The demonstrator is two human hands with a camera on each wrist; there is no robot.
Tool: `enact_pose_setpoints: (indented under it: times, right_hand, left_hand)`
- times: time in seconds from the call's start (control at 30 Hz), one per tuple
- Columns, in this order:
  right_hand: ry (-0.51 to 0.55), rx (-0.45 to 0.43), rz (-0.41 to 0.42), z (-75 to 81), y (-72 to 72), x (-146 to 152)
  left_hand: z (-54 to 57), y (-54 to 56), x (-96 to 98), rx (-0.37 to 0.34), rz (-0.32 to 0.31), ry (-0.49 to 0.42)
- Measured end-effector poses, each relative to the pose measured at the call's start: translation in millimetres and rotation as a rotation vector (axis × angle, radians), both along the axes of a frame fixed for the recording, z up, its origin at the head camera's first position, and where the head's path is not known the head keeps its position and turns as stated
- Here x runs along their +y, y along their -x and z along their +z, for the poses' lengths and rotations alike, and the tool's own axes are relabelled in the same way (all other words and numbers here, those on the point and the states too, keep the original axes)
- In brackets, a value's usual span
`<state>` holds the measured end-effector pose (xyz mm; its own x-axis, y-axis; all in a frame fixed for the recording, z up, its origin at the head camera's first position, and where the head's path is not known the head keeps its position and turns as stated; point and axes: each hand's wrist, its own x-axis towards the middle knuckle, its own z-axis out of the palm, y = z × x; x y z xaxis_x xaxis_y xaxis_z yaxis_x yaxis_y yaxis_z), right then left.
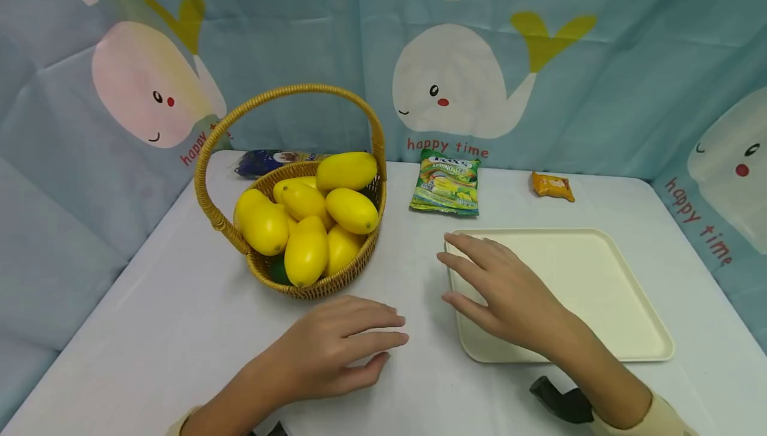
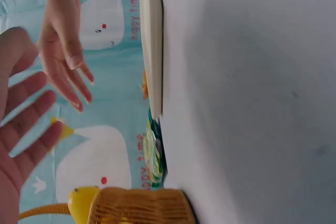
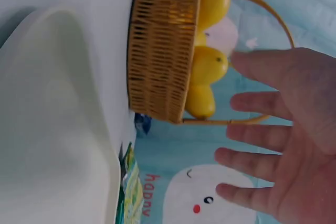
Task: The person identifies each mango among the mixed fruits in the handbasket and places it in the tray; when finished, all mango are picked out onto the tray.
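My left hand (image 1: 341, 346), fingers relaxed and holding nothing, hovers in front of the wicker basket (image 1: 323, 287). Yellow lemon-like fruits (image 1: 307, 249) fill the basket, whose tall handle arches over them; something dark green shows low among them. To the right, my right hand (image 1: 509, 289) is over the left side of a cream tray (image 1: 575, 276), its fingers spread and pointing left. Nothing is between its fingers. In the right wrist view the palm of the right hand (image 3: 299, 140) faces the basket side (image 3: 160, 45).
A green candy bag (image 1: 446, 183) lies behind the tray, with a small orange packet (image 1: 552, 186) to its right. A dark blue package (image 1: 263, 162) is partly hidden behind the basket. A whale-print curtain (image 1: 371, 56) borders the white table. Near my right wrist is a black curved piece (image 1: 560, 401).
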<state>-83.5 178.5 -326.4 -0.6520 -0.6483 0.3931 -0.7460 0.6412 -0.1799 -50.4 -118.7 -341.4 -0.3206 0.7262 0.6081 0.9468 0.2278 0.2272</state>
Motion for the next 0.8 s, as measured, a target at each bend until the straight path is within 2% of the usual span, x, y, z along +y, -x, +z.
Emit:
enact_pose_setpoints:
  times: [0.1,0.3,0.53,0.8]
  right_hand:
    - [0.059,0.044,-0.004,0.5,1.6,-8.0]
    - [0.120,0.042,-0.035,3.2,6.5,-23.5]
    - [0.200,0.060,-0.015,4.0,17.6,-37.6]
    - [0.209,0.033,-0.029,5.7,28.8,-56.5]
  left_hand:
    - [2.0,1.2,-3.4,0.072,-0.019,-0.106]
    - [9.2,3.7,-16.6,0.190,-0.011,-0.265]
    - [8.1,2.3,-35.6,0.221,0.061,-0.336]
    - [2.8,-1.2,-60.1,0.244,0.173,-0.393]
